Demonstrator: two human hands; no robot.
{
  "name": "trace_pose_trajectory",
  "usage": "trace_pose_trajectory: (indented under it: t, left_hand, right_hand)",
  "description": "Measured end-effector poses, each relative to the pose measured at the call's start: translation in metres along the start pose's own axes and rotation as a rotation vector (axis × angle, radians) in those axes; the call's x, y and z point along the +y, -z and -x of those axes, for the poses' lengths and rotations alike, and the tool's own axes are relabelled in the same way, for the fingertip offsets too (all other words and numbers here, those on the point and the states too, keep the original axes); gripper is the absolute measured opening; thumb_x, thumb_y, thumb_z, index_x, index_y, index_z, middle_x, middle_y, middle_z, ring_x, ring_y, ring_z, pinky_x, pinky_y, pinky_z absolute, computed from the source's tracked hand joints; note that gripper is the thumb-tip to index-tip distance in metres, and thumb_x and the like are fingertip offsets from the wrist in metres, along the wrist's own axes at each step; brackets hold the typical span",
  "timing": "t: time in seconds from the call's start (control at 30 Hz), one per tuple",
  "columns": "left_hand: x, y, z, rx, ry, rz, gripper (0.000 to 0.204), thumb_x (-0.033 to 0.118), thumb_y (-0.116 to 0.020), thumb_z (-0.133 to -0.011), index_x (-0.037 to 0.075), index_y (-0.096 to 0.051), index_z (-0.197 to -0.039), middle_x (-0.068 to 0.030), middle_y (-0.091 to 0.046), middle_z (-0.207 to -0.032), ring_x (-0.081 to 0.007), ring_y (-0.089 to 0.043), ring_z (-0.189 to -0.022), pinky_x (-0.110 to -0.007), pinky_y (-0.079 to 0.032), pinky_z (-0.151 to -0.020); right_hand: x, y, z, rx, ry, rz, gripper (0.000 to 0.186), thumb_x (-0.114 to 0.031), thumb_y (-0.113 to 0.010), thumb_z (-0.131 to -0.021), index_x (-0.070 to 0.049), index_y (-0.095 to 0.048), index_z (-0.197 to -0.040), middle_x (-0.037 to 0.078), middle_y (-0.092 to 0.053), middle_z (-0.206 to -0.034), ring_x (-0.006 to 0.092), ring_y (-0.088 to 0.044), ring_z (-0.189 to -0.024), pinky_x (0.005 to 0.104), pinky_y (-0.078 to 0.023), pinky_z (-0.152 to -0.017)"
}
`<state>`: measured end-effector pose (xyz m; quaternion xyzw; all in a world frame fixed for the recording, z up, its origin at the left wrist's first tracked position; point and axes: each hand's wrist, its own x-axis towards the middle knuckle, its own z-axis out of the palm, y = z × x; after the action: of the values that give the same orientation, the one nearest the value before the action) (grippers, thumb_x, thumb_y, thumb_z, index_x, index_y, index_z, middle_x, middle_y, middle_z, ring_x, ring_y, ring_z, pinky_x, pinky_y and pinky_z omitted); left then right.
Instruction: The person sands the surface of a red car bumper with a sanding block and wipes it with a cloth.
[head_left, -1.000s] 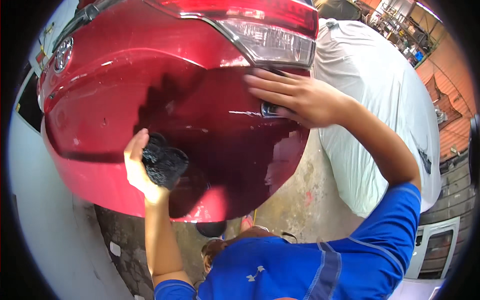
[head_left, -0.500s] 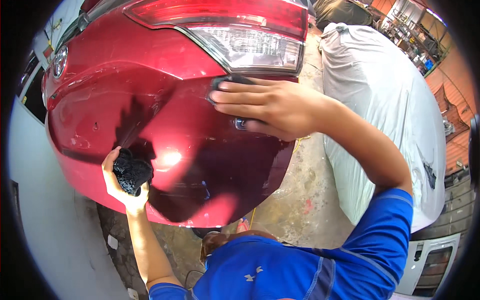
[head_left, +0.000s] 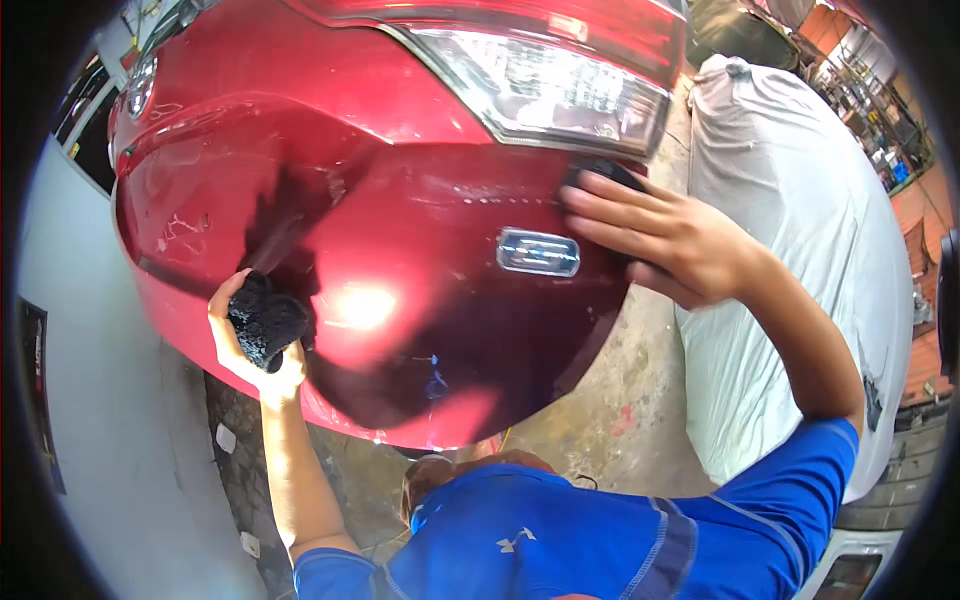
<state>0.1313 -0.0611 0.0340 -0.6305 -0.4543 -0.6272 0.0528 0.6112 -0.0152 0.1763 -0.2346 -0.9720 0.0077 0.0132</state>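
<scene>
Clearly, the left hand [head_left: 250, 368] pinches a fuzzy black cloth [head_left: 267, 318] between fingers and thumb, in front of the red bumper [head_left: 430, 245]. It looks light and floppy, best bunched toward the palm. Just below the tail light [head_left: 560, 95], the right hand [head_left: 685, 235] lays nearly straight fingers over a dark pad [head_left: 615, 175] (probably soft, best held flat); whether they grip it, I can't tell.

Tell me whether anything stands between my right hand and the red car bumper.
Yes: a black pad lies under the fingers of your right hand, between them and the red car bumper, just below the tail light. Nothing else visible comes between them.
</scene>
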Motion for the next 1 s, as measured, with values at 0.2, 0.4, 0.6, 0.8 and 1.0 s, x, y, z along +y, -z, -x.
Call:
trace_pose_trajectory:
  t: [0.2, 0.4, 0.6, 0.8, 1.0]
  left_hand:
    - [0.01, -0.016, -0.011, -0.018, -0.016, -0.012, 0.066, 0.034, -0.078, -0.079, -0.003, -0.063, -0.131, -0.0144, -0.07, -0.118, -0.0227, -0.07, -0.1, -0.036, -0.055, -0.094]
    - [0.001, -0.001, 0.004, 0.052, 0.117, 0.005, 0.067, 0.036, -0.079, -0.08, -0.003, -0.063, -0.132, -0.0142, -0.07, -0.117, -0.0224, -0.069, -0.1, -0.036, -0.056, -0.093]
    - [0.004, -0.022, -0.009, -0.003, -0.018, 0.017, 0.067, 0.035, -0.08, -0.081, -0.003, -0.062, -0.133, -0.0141, -0.069, -0.116, -0.0232, -0.069, -0.099, -0.036, -0.056, -0.092]
    - [0.004, -0.002, -0.003, 0.04, 0.045, 0.002, 0.054, 0.021, -0.074, -0.085, -0.004, -0.062, -0.132, -0.0138, -0.07, -0.11, -0.0226, -0.07, -0.094, -0.037, -0.057, -0.093]
    - [0.085, -0.059, -0.047, -0.15, -0.379, -0.236, 0.071, 0.029, -0.079, -0.076, -0.001, -0.064, -0.139, -0.0164, -0.065, -0.125, -0.0299, -0.066, -0.113, -0.046, -0.054, -0.1]
  right_hand:
    - [-0.006, -0.002, -0.1, 0.189, 0.295, 0.062, 0.06, -0.032, -0.057, -0.108, -0.002, -0.046, -0.159, 0.018, -0.041, -0.169, 0.0326, -0.036, -0.158, 0.049, -0.03, -0.131]
    - [-0.001, -0.003, -0.04, 0.034, 0.123, -0.022, 0.065, -0.029, -0.06, -0.104, -0.012, -0.041, -0.164, 0.008, -0.035, -0.174, 0.0285, -0.027, -0.163, 0.0543, -0.023, -0.133]
    - [-0.006, -0.005, -0.059, 0.165, 0.155, -0.006, 0.06, -0.034, -0.051, -0.11, -0.008, -0.041, -0.163, 0.012, -0.035, -0.173, 0.0311, -0.031, -0.161, 0.0539, -0.027, -0.131]
    - [0.002, -0.008, 0.011, 0.059, -0.02, 0.018, 0.064, -0.025, -0.058, -0.104, -0.007, -0.041, -0.164, 0.013, -0.033, -0.174, 0.0315, -0.027, -0.163, 0.0539, -0.022, -0.133]
    - [-0.02, -0.022, 0.0, 0.26, -0.17, 0.083, 0.067, -0.027, -0.055, -0.108, -0.003, -0.032, -0.166, 0.016, -0.032, -0.174, 0.0346, -0.027, -0.162, 0.0501, -0.024, -0.132]
